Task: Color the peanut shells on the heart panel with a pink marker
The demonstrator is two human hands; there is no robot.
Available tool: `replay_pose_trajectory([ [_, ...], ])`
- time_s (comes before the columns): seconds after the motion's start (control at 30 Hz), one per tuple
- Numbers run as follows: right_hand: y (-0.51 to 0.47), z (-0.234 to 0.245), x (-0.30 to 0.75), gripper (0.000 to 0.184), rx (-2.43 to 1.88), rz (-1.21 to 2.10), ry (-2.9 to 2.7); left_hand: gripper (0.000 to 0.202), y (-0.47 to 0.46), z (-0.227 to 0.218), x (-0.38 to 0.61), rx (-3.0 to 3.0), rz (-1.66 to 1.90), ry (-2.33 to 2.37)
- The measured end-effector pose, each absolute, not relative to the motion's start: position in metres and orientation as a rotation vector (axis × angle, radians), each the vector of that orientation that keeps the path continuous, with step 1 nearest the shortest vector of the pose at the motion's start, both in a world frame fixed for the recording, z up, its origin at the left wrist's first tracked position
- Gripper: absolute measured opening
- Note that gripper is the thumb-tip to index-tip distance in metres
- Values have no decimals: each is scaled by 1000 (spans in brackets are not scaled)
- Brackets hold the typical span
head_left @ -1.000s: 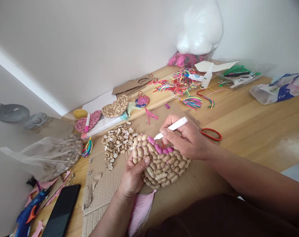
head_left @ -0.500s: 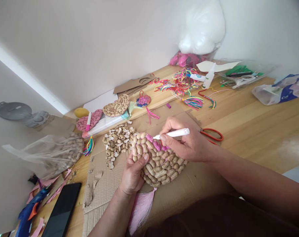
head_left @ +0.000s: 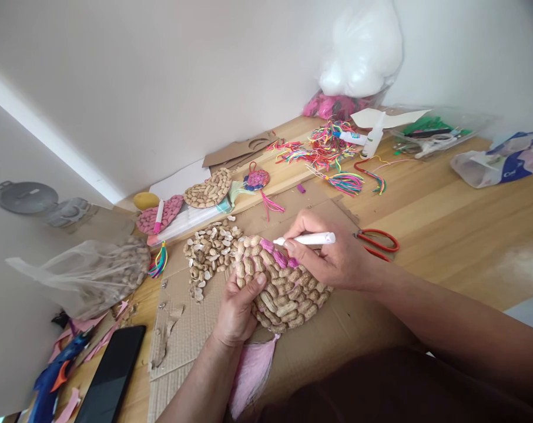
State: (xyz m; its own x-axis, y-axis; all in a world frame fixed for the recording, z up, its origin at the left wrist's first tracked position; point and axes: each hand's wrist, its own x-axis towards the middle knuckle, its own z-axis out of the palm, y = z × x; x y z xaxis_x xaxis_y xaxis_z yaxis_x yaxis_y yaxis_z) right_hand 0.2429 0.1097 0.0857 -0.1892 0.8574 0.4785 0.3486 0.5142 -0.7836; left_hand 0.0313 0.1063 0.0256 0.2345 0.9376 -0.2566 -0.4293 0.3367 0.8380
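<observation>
A round mat of glued peanut shells lies on a cardboard sheet, with a pink tassel hanging from its near edge. My left hand grips the mat's left rim, thumb on top. My right hand is closed on a white marker, its tip touching the mat's far edge, where several shells are coloured pink.
Loose peanut shells lie left of the mat, beside a plastic bag of peanuts. Red scissors rest right of my hand. Finished peanut hearts, coloured threads, glue bottles and a black phone lie around.
The marker has tipped from steeply raised to nearly level, and my right hand has shifted slightly along the mat's far edge. My left hand has stayed on the rim.
</observation>
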Motion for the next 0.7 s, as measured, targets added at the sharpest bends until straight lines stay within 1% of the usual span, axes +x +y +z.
replay_pose_trajectory([
  [0.3, 110, 81, 242, 3, -996, 606, -1793, 57, 107, 24, 31, 729, 1051, 862],
  [0.43, 111, 83, 243, 3, -997, 607, -1782, 61, 106, 25, 31, 735, 1044, 879],
  [0.6, 110, 85, 242, 4, -967, 604, -1790, 56, 106, 25, 32, 763, 1045, 894],
  [0.7, 110, 85, 242, 5, -991, 591, -1776, 58, 105, 25, 32, 759, 1051, 895],
])
